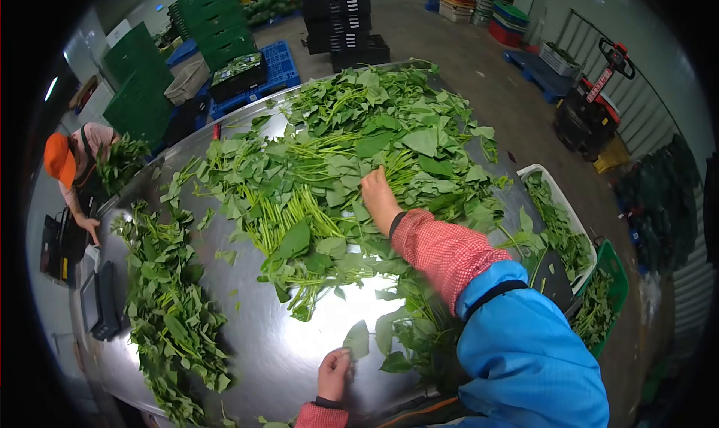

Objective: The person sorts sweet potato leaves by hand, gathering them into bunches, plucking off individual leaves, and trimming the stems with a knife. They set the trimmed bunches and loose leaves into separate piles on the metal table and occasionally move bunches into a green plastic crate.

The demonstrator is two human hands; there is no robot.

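My left hand [333, 374] is low at the table's near side, thumb and fingers pinched on a leafy green stem whose broad leaf [356, 340] sticks up beyond the fingertips. Further out, my right hand [380, 197] reaches into a large heap of leafy greens [367, 143], its curled fingers closed on stems there; the fingertips are partly hidden among leaves. Pale green stems [288, 218] lie bunched to the left of that hand. A smaller bunch of greens [423, 331] rests under my right forearm.
A long row of greens [172, 308] lies along the left of the metal table [262, 353]. Across it, a co-worker in an orange cap [60, 158] holds a bunch near a black scale [101, 301]. White [573, 211] and green crates [618, 278] of greens stand at right.
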